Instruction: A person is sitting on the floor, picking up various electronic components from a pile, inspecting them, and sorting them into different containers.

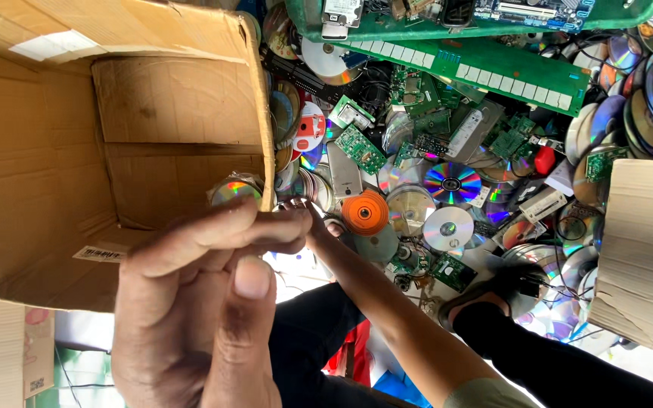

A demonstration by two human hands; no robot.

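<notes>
My left hand fills the lower left, close to the camera, with its fingers closed and the thumb pressed up against them. A shiny rainbow disc shows just above its index finger, in front of the open cardboard box; it seems to be pinched in this hand. My right forearm reaches in from the lower right. My right hand meets the left fingertips and is mostly hidden behind them, so its grip cannot be made out.
A heap of discs, green circuit boards, an orange spool and a grey phone covers the ground to the right. A stack of cardboard lies at the right edge. A sandalled foot and black trouser legs are below.
</notes>
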